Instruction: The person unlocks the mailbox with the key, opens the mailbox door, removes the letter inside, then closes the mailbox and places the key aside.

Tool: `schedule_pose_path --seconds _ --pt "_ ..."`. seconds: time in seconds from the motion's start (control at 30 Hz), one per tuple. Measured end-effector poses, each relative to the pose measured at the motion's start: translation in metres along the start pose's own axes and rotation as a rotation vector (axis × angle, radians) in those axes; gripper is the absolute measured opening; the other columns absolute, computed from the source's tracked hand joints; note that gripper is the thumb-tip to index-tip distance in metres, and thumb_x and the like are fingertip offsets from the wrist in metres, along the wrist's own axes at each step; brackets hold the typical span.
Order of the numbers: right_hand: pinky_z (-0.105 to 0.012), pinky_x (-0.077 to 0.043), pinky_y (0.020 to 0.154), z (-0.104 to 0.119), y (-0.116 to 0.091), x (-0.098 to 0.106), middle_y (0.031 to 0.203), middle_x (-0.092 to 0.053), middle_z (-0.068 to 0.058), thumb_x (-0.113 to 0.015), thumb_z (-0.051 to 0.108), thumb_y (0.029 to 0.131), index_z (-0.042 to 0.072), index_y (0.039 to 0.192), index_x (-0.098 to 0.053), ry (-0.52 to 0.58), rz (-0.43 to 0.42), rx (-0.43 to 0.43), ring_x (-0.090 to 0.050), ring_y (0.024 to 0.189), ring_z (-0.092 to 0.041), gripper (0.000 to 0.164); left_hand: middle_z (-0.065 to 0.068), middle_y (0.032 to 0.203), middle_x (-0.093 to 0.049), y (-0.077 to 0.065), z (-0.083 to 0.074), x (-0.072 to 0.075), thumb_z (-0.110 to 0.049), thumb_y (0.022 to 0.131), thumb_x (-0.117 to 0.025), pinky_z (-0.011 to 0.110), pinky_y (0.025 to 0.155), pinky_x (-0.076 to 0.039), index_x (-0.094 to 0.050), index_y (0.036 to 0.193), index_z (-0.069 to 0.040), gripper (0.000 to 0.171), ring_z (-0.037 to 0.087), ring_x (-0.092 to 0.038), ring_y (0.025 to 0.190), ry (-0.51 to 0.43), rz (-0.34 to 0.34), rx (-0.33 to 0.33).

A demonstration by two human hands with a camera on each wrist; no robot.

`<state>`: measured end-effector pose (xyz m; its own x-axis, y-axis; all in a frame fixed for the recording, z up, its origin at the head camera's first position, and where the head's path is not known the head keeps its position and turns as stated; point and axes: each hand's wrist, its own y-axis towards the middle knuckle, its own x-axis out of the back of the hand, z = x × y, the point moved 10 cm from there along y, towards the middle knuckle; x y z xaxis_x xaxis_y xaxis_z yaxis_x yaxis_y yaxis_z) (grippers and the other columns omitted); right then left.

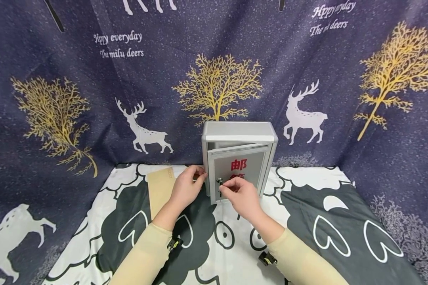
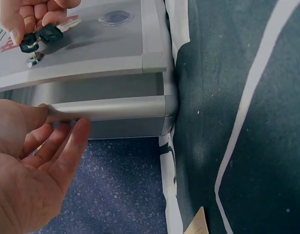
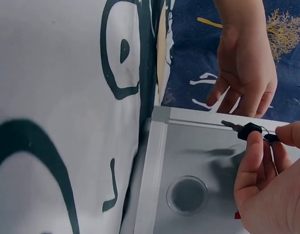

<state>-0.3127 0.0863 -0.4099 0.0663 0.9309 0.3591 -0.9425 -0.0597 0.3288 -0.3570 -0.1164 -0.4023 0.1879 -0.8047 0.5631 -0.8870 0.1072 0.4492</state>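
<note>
A grey metal mailbox (image 1: 239, 128) with red characters stands upright, its front door (image 1: 253, 162) slightly ajar on the left side. My left hand (image 1: 187, 188) holds the box's left side edge, the thumb on the rim and fingers against the side wall, as the left wrist view shows. My right hand (image 1: 243, 198) pinches the black-headed key (image 2: 29, 45) at the door's lock (image 2: 34, 59). A second key (image 3: 247, 129) hangs from the same ring, beside the fingers. A round clear window (image 3: 187, 195) sits low on the door. The box's inside is mostly hidden.
A tan envelope (image 1: 160, 188) lies on the patterned cloth (image 1: 232, 257) left of the mailbox, partly behind the left arm. A dark blue curtain (image 1: 157, 87) printed with deer and trees hangs behind the box and along both sides.
</note>
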Motion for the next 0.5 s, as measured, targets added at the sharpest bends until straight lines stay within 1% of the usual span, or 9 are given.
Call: schedule_pose_path --seconds 0.17,0.27,0.5 --pt "-0.03 -0.053 0.064 0.0001 0.0033 -0.0016 0.084 -0.075 0.002 -0.083 0.015 0.1 0.011 0.1 -0.081 -0.019 -0.039 0.004 -0.069 0.077 -0.015 0.005 0.006 0.11 -0.074 0.0007 0.0011 -0.0014 -0.017 0.109 -0.074 0.046 0.089 -0.063 -0.073 0.11 -0.011 0.007 0.027 -0.075 0.104 -0.003 -0.001 0.0" --pt "-0.032 -0.056 0.066 0.0007 0.0047 -0.003 0.087 -0.077 0.001 -0.082 0.015 0.101 0.01 0.1 -0.081 -0.016 -0.047 -0.001 -0.071 0.081 -0.016 0.006 0.006 0.111 -0.074 0.0007 0.0029 -0.0025 -0.018 0.11 -0.074 0.045 0.09 -0.064 -0.073 0.111 -0.011 0.007 0.027 -0.076 0.105 -0.004 0.004 0.004" --pt "-0.031 -0.055 0.065 0.0015 0.0087 -0.006 0.089 -0.077 -0.001 -0.082 0.015 0.101 0.008 0.102 -0.081 -0.001 -0.059 -0.001 -0.071 0.08 -0.016 0.007 0.007 0.111 -0.075 0.0005 0.0032 -0.0015 -0.017 0.109 -0.075 0.045 0.088 -0.064 -0.074 0.111 -0.01 0.008 0.026 -0.076 0.104 -0.005 -0.003 -0.001"
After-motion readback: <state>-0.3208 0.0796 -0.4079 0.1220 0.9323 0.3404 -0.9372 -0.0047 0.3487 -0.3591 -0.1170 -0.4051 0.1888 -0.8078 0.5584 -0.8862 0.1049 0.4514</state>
